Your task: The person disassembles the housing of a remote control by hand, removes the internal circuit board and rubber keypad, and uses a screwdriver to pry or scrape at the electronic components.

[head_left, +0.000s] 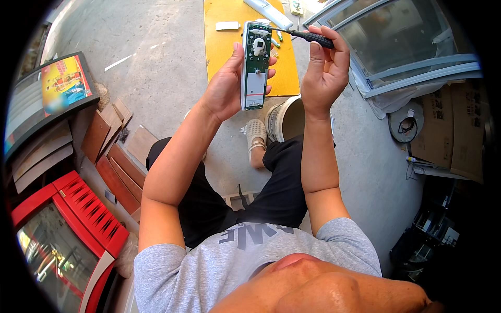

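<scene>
Wrapped round a remote control with its circuit board bare [256,68], my left hand [229,88] holds it upright above the yellow board. The green board carries a white-ringed dark part near the top and a pale panel at the bottom. Between the fingers of my right hand [326,78] is a screwdriver [315,39] with a black handle. Its thin shaft points left, and the tip is at the upper right edge of the circuit board; whether it touches cannot be told. Beyond lie a white casing piece [269,12], a small white cover [227,25] and small green-and-white batteries [280,36].
The yellow board [222,52] lies ahead of me, with a bucket [282,122] by its near edge. Glazed window frames [396,47] lean at the right, near cardboard [443,125]. Wooden planks [117,167] and a red-framed glass cabinet [78,224] stand at the left.
</scene>
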